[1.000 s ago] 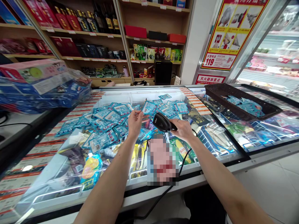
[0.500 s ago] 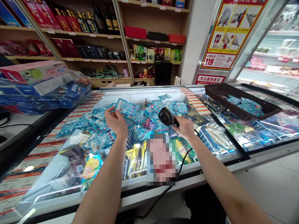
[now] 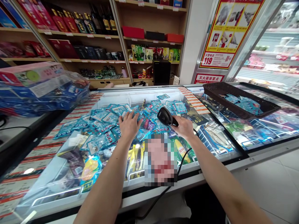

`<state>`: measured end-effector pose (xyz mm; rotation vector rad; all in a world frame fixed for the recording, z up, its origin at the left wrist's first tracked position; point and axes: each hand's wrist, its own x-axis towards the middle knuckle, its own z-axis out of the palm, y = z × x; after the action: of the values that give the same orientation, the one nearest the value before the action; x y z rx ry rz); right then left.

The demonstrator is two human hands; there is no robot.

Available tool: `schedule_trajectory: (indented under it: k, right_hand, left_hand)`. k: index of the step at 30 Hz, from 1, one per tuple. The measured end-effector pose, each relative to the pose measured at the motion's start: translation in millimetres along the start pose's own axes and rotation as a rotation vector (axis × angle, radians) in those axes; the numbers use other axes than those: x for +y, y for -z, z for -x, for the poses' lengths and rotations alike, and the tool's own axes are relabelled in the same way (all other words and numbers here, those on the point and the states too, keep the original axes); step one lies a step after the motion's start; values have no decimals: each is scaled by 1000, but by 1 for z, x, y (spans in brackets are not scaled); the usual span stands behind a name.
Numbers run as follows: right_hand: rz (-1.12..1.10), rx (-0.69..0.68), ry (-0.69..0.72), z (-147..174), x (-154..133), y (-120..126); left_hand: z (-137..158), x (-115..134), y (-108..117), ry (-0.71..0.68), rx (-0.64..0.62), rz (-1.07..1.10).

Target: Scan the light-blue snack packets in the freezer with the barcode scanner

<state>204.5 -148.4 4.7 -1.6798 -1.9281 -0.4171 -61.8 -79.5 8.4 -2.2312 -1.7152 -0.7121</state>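
My right hand (image 3: 184, 127) is wrapped round the handle of a black barcode scanner (image 3: 165, 116), whose head points left over the freezer's glass top. Its black cord (image 3: 182, 160) runs down past the front edge. Among many small blue packets (image 3: 100, 119) spread over the glass, my left hand (image 3: 129, 124) lies palm down with fingers apart, touching the packets under it. Whether a packet sticks to its fingertips is hidden. More blue packets (image 3: 178, 107) lie beyond the scanner.
A brown basket (image 3: 263, 114) with blue packets stands on the glass at right. Plastic-wrapped blue boxes (image 3: 42, 96) are stacked at left. Frozen goods, including yellow packs (image 3: 135, 157), show beneath the glass. Shelves of bottles (image 3: 81, 23) and boxes stand behind.
My left hand has let go of the blue packet it held up and moved right and down onto the pile. My right hand keeps the scanner in nearly the same place.
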Motion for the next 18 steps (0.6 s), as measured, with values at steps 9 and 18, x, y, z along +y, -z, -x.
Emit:
schedule_trajectory:
  k: [9,18]
  right_hand:
    - [-7,-18,1,-1,-1,0]
    - [-1,-28,9,-1,-1,0]
  left_hand:
    - [-4,3,-4,-113,17,-62]
    - [-3,24,-16,-322,-149,127]
